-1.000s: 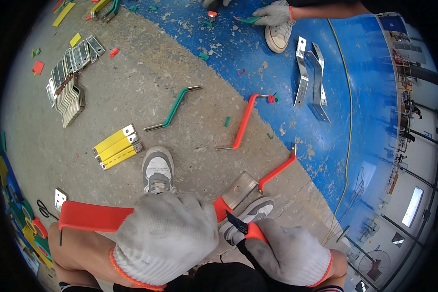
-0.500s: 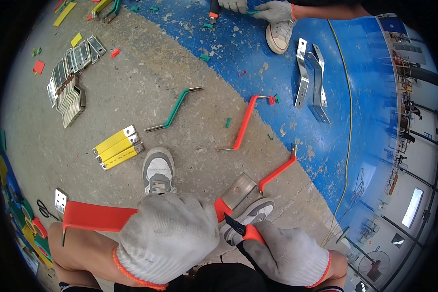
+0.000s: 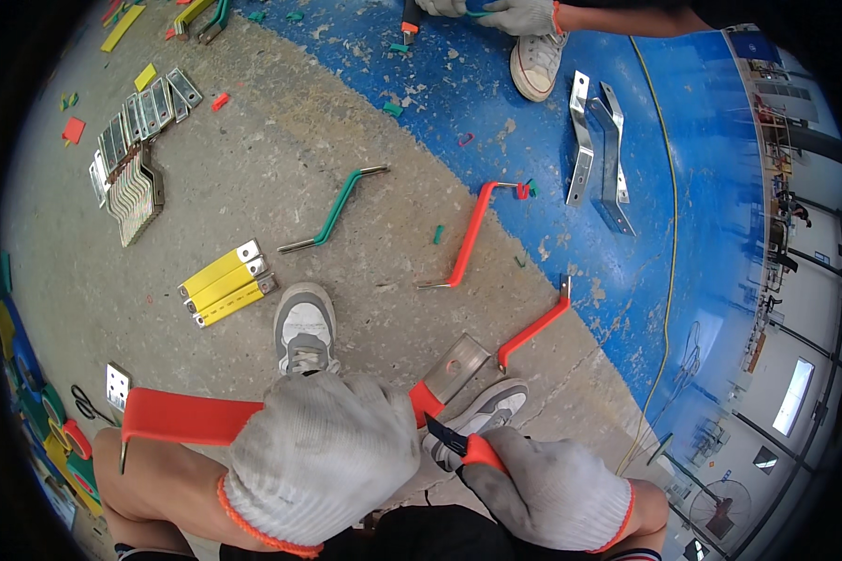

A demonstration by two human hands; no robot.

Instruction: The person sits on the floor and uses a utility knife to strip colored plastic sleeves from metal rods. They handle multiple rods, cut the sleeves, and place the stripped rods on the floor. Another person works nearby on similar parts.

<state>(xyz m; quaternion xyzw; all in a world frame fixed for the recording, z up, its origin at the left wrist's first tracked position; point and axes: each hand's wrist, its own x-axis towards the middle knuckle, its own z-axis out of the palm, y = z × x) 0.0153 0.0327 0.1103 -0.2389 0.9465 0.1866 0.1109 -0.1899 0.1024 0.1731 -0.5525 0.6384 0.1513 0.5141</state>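
A bent metal bar in a red sleeve (image 3: 192, 416) lies across my lap, one bare silver end with a hole pointing up and to the right. My left hand (image 3: 323, 458), in a white knit glove, is wrapped round its middle and hides that stretch. In my gloved right hand (image 3: 552, 486) is a utility knife (image 3: 482, 452) with an orange-red body. Its dark blade points up and left, at the edge of the red sleeve beside the bare end; whether it touches the sleeve I cannot tell.
Yellow-sleeved bars (image 3: 225, 285), a green-sleeved bar (image 3: 337, 208) and red-sleeved bars (image 3: 472, 234) lie on the floor. Bare bars (image 3: 136, 192) are stacked at left, more (image 3: 613, 159) at right. Scissors (image 3: 86, 404) lie near tape rolls (image 3: 75, 437). Another person's gloved hands (image 3: 519, 17) work at the top.
The knife has shifted slightly up and left, bringing its blade closer to the red sleeve. My left hand and the bar have hardly moved.
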